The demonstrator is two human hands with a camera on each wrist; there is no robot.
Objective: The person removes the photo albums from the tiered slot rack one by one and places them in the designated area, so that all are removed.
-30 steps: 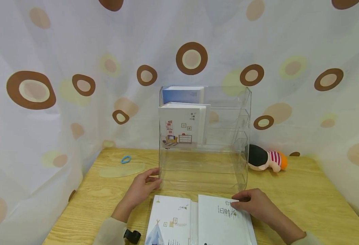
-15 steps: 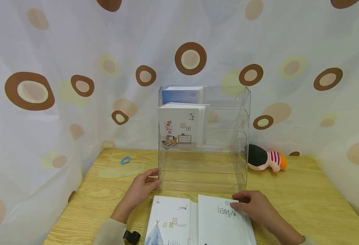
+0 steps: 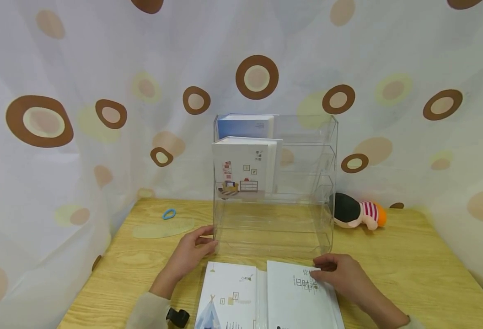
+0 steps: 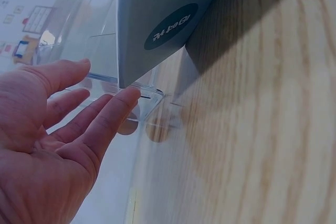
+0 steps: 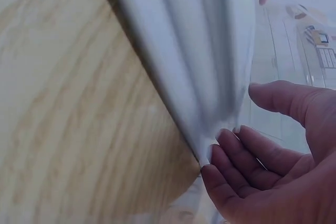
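A clear tiered rack [image 3: 274, 228] stands on the table. My left hand [image 3: 190, 256] is at its lower left side, its fingers spread and fairly straight, fingertips at the clear edge; in the left wrist view the hand [image 4: 68, 124] is beside a book [image 4: 152, 30] with a dark round label. Below the rack in the head view are a white book with a tent picture [image 3: 229, 292] and a white book with dark lettering [image 3: 295, 304]. My right hand [image 3: 342, 276] holds the lettered book at its upper right corner, thumb on the cover, fingers [image 5: 236, 156] curled at the edge.
Upper tiers of the rack hold a blue book [image 3: 243, 128] and a white book with a furniture picture [image 3: 243, 167]. A pale comb [image 3: 163, 228] and a blue ring [image 3: 169, 214] lie to the left. To the rack's right lies a plush toy [image 3: 358, 212]. A patterned curtain hangs behind.
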